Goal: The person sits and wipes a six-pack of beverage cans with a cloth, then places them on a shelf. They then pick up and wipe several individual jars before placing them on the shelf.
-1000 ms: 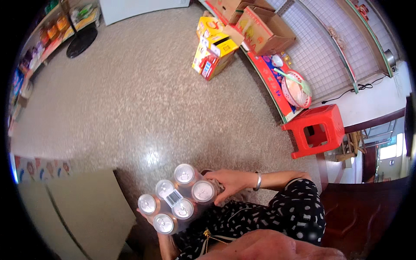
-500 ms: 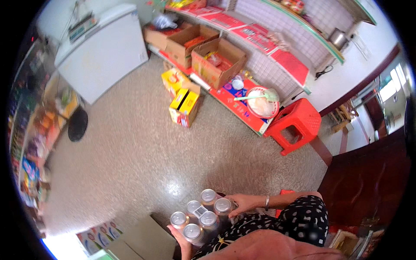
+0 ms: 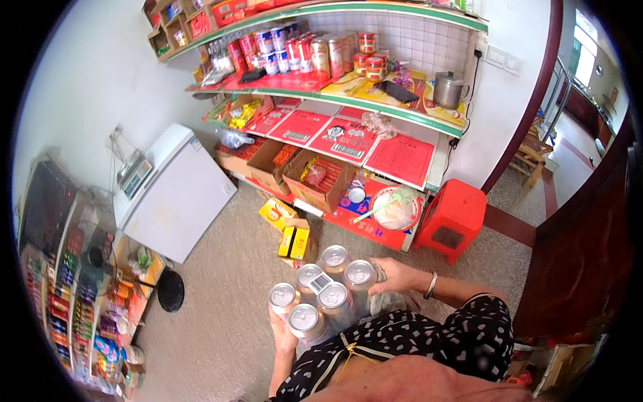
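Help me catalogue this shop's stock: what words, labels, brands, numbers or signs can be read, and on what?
I won't copy out wording; print shows here:
Pack of cans: white barcode label; any digits too small to read.
Red shelf cardboard: dark print and barcodes.
Yellow box: print too small to read.
Red shelf cans: lettering too small to read.

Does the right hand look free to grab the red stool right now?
Probably not: the right hand is holding the pack of cans, and the red stool stands apart, beyond the hand.
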A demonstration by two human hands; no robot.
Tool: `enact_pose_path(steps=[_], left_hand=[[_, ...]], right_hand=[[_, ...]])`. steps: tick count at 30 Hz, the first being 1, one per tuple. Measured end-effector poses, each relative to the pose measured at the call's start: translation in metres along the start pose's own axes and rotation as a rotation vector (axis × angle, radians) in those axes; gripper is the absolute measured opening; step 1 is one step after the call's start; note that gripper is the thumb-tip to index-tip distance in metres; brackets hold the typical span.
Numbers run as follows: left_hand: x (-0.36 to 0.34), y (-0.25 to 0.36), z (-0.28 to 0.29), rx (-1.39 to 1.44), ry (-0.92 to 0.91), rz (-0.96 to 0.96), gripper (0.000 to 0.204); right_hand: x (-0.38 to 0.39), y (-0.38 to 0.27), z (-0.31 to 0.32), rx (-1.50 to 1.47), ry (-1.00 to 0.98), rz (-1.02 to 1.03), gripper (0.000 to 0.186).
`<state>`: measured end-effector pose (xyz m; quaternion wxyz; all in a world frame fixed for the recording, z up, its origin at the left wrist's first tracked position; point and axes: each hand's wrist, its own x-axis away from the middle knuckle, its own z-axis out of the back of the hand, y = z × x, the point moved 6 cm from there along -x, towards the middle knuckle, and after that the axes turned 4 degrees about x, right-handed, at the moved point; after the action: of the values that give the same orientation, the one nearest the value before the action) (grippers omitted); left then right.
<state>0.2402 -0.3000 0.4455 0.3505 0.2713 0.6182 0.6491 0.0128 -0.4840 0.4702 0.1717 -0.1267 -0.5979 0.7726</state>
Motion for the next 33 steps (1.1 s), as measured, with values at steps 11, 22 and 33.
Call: enact_pose_path(steps=[11, 22, 33], left_hand=[[-0.192, 0.047, -0.008, 0.127, -0.004, -0.205, 0.019], [-0.403, 0.114, -0.088, 0.201, 0.081, -0.369, 0.016], [-0.532, 0.153, -0.237, 0.194, 0.008, -0.606, 0.029]], right_hand=[[-0.109, -0.101, 0.095, 0.221, 0.152, 0.138, 0.07], [-0.202, -0.168, 0.264, 0.386, 0.387, 0.323, 0.07], [-0.283, -0.104, 0.467, 0.293, 0.342, 0.251, 0.068]])
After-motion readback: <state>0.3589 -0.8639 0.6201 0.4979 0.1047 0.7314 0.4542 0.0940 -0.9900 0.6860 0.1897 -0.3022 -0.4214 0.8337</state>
